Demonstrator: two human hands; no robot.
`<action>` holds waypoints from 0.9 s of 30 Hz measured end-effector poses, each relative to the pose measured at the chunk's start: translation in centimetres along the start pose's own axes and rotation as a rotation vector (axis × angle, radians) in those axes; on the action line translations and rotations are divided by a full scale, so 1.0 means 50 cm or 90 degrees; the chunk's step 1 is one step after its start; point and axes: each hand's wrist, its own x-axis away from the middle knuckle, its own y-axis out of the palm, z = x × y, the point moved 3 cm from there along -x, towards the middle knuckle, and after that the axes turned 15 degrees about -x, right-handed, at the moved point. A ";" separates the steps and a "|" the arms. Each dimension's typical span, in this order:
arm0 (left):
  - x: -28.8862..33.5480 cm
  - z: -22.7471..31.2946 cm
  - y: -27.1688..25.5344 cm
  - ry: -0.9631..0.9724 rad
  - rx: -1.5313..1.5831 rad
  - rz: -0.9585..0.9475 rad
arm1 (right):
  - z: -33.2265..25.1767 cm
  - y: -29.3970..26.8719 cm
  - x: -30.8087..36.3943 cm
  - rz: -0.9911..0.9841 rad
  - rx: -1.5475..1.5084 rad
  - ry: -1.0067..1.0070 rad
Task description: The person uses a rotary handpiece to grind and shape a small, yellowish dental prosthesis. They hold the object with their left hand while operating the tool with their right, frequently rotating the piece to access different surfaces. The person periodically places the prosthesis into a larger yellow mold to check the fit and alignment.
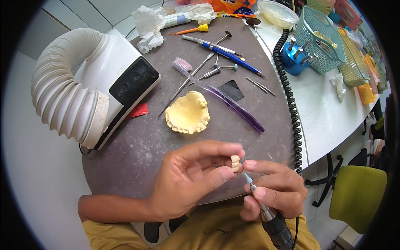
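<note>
My left hand [189,179] pinches a small cream tooth piece [235,163] between thumb and fingers, just above the near edge of the dark grey mat [137,150]. My right hand [277,189] grips a rotary handpiece [271,218] like a pen. Its pale pointed tip [248,178] sits just below the tooth piece, close to it; contact cannot be told. A yellow plaster jaw model [188,113] lies on the mat beyond both hands.
A white suction unit [121,79] with a ribbed hose [62,96] stands at left. A purple toothbrush [225,98], blue pen [231,56] and metal tools lie on the mat. A black coiled cord [291,104], blue bur holder [293,56], teal baskets [323,37] and green chair [358,196] are right.
</note>
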 end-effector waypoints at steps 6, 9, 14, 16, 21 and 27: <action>0.001 -0.004 -0.006 -0.011 0.026 -0.033 | -0.004 -0.001 -0.001 -0.005 0.016 0.047; 0.001 -0.004 -0.006 0.004 0.009 -0.027 | -0.004 0.000 -0.001 -0.015 0.019 0.050; 0.002 -0.008 -0.006 0.036 -0.017 -0.018 | -0.002 0.001 0.000 -0.019 0.011 0.050; 0.002 -0.011 -0.007 0.043 -0.017 -0.013 | -0.002 0.002 0.000 -0.018 0.010 0.053; 0.004 -0.012 -0.007 0.053 -0.022 -0.005 | -0.004 0.000 -0.004 -0.043 0.023 0.060; 0.004 -0.012 -0.006 0.057 -0.025 -0.008 | -0.006 -0.001 -0.004 -0.061 0.026 0.068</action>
